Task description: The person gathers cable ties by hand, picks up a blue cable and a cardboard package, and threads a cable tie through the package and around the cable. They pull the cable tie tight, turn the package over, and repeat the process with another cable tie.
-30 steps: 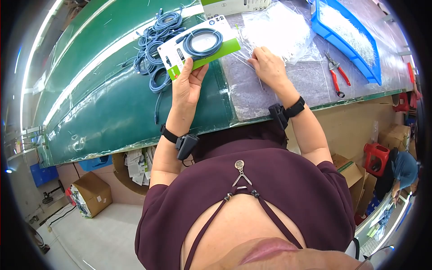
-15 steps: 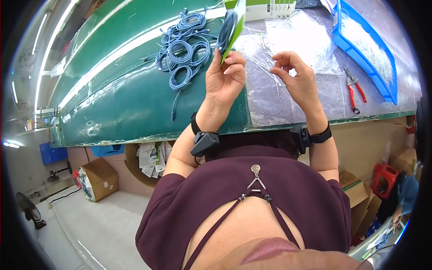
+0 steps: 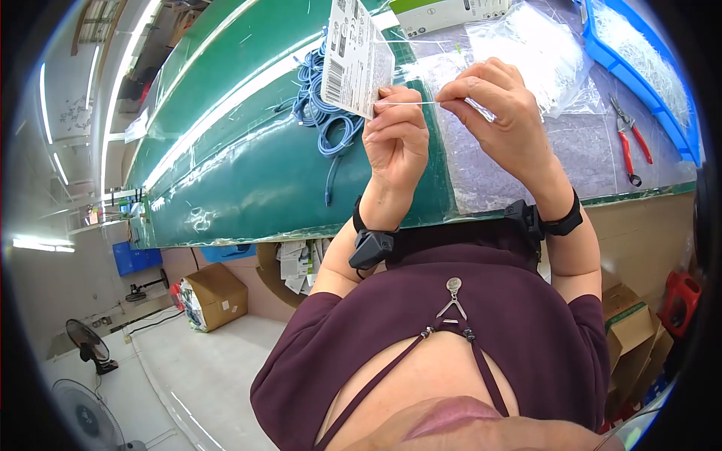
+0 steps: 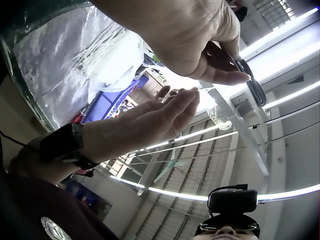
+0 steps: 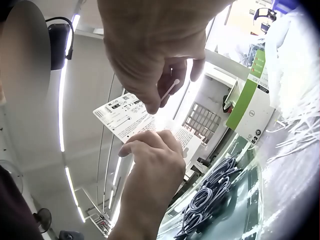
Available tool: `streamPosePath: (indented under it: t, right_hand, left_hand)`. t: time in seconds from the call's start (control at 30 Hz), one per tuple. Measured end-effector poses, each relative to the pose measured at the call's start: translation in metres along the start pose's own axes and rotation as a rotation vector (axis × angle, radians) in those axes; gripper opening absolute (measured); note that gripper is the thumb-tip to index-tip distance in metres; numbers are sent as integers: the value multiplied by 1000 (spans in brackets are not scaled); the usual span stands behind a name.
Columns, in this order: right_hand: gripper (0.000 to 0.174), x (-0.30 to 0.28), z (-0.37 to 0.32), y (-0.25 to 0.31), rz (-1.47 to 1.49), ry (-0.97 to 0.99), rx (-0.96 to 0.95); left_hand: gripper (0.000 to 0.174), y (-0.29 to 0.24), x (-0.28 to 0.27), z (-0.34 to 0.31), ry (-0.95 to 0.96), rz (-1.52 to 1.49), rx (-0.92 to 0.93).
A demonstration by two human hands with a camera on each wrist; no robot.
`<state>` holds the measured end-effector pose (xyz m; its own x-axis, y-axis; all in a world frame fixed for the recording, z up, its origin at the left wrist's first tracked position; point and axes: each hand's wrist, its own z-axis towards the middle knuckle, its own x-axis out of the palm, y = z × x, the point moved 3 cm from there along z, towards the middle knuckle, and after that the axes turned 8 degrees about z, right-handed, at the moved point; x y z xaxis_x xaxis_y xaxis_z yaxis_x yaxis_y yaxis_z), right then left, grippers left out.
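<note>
My left hand [image 3: 398, 131] grips the packaging card [image 3: 350, 56] by its lower edge. The card's printed white back, with a barcode, is turned toward the head camera. In the left wrist view a dark coiled cable [image 4: 256, 82] shows past my left fingers. Just to the right, my right hand [image 3: 500, 105] pinches a thin white cable tie [image 3: 414, 102] between thumb and index finger. It stretches across to the card's lower corner beside my left fingertips. The tie's small head [image 5: 176, 81] sticks out of my right fingers in the right wrist view.
Blue coiled cables [image 3: 320, 98] lie on the green tabletop [image 3: 241, 180] behind the card. Loose white ties in a plastic bag [image 3: 530, 56], a green-and-white box [image 3: 444, 15], red-handled cutters [image 3: 630, 143] and a blue tray [image 3: 669, 113] of white strips are also on the table.
My left hand has turned the card from its cable side to its printed back. My right hand has risen from the loose ties with one tie and come close to the card.
</note>
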<state>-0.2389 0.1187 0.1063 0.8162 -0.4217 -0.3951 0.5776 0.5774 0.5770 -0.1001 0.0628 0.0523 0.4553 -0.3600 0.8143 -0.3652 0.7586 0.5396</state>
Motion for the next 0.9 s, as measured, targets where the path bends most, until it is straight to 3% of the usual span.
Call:
streamPosePath:
  t: [0.57,0.7,0.8,0.9]
  right_hand:
    - [12,7,0,-4,13,-13,21]
    - [15,11,3,6,23,26,-4]
    - [15,16,3,0,32,-31,33]
    - [16,13,-4,-10,69,-57,101]
  left_hand:
    - [12,-2,-14,-4,-54,-23,-1]
    - [19,-5,-20,-4,9,137,-41]
    - [25,0,-18,0,-264,768,200]
    - [27,-27,-32,-2,-210,866,152]
